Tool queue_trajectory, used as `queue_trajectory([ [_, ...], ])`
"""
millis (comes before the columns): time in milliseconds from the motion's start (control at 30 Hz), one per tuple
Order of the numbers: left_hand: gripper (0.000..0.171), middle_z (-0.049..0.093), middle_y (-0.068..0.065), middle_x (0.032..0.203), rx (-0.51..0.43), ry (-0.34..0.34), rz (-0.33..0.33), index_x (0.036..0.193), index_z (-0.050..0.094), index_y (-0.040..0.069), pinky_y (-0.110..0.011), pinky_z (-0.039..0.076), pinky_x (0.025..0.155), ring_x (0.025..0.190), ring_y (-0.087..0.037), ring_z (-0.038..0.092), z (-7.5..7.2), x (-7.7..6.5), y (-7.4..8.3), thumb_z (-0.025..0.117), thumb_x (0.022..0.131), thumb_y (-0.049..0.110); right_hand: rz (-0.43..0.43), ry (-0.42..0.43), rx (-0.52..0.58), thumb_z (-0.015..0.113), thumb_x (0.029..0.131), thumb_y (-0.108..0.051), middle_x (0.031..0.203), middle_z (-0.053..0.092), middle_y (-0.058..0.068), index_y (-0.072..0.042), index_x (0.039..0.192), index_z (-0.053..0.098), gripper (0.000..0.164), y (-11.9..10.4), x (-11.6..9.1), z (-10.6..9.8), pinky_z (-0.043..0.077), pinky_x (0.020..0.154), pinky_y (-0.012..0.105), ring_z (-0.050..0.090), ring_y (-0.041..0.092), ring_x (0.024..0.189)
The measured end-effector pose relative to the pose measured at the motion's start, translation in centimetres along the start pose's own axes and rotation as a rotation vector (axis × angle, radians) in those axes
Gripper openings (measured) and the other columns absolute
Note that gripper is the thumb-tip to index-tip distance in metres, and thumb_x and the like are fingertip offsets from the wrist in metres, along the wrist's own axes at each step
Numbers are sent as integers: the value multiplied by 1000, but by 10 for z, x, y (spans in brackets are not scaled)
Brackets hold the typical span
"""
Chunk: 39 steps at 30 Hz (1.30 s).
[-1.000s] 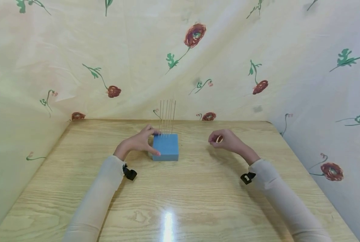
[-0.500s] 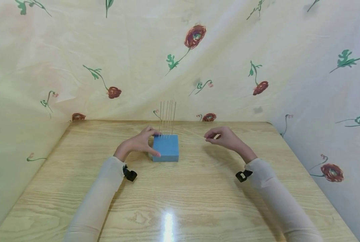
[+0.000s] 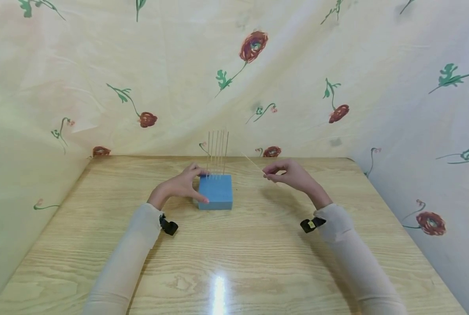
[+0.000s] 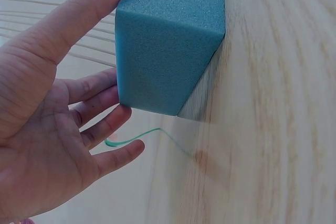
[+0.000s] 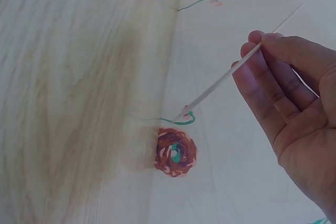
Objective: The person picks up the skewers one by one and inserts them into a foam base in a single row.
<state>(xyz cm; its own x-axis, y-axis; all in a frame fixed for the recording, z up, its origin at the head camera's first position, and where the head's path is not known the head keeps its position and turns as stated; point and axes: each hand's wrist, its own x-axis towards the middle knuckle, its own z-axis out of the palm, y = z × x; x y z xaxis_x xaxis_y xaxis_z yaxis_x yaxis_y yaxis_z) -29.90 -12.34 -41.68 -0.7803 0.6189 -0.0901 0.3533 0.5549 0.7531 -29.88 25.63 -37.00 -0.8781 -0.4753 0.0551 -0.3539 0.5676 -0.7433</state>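
A blue foam block (image 3: 215,192) sits on the wooden table, with several thin wooden skewers (image 3: 226,153) standing upright in a row along its far edge. My left hand (image 3: 179,183) holds the block from its left side, thumb toward the front and fingers at the back. In the left wrist view the block's side face (image 4: 152,66) shows close to the spread fingers. To the right of the block, my right hand (image 3: 291,176) pinches another skewer (image 5: 212,87) between thumb and fingertips. That skewer slants up and leftward in the head view, above the table and apart from the block.
The wood-grain table (image 3: 234,249) spreads around both hands and reflects a bright light at the front. A cream cloth (image 3: 179,65) with printed flowers hangs behind and along both sides. Black wrist cameras (image 3: 312,225) stick out from the sleeves.
My right hand has shifted left toward the block, and the skewer in its fingers now shows clearly, pointing up and left. The left hand and the block have stayed in place.
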Motion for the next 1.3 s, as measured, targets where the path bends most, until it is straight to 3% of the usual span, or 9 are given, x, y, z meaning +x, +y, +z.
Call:
queue_trajectory([
  [133, 92, 37, -15, 134, -9, 1, 1, 152, 43, 5, -56, 35, 113, 136, -35, 37, -1, -1, 0, 90, 78, 33, 20, 22, 113, 68, 97, -5, 108, 75, 23, 3, 118, 73, 23, -7, 3, -3, 60, 74, 26, 74, 11, 87],
  [267, 91, 38, -15, 134, -13, 1, 0, 152, 44, 5, -56, 35, 113, 136, -35, 37, -1, -2, 0, 90, 78, 33, 4, 56, 190, 69, 97, -5, 108, 75, 25, 6, 118, 72, 23, -12, 7, -5, 60, 75, 27, 75, 12, 88],
  [533, 92, 37, -15, 135, -14, -2, 11, 152, 43, 4, -56, 35, 113, 136, -36, 37, -2, -2, 0, 90, 78, 32, -78, 112, 265, 73, 94, -4, 98, 75, 6, 6, 115, 73, 23, -21, 14, -3, 62, 77, 37, 73, 8, 86],
  [867, 92, 37, -15, 135, -12, -3, 15, 152, 43, 4, -56, 35, 114, 135, -35, 38, -1, 1, -1, 90, 78, 32, -104, 139, 326, 72, 94, -3, 103, 77, 15, 8, 115, 71, 24, -38, 22, 2, 62, 79, 34, 75, 13, 86],
  [1100, 92, 38, -15, 134, 5, -3, 18, 152, 44, 4, -55, 35, 113, 133, -34, 38, -2, 1, -2, 91, 78, 34, -145, 157, 387, 72, 93, -1, 96, 78, 1, 11, 113, 69, 23, -45, 29, 8, 61, 80, 32, 74, 14, 85],
  [1300, 93, 38, -15, 134, 9, -5, 15, 152, 44, 5, -55, 36, 113, 133, -34, 38, -2, 2, -2, 90, 78, 34, -161, 163, 444, 71, 93, 2, 95, 77, -2, 13, 112, 67, 22, -49, 35, 12, 61, 79, 31, 74, 12, 84],
])
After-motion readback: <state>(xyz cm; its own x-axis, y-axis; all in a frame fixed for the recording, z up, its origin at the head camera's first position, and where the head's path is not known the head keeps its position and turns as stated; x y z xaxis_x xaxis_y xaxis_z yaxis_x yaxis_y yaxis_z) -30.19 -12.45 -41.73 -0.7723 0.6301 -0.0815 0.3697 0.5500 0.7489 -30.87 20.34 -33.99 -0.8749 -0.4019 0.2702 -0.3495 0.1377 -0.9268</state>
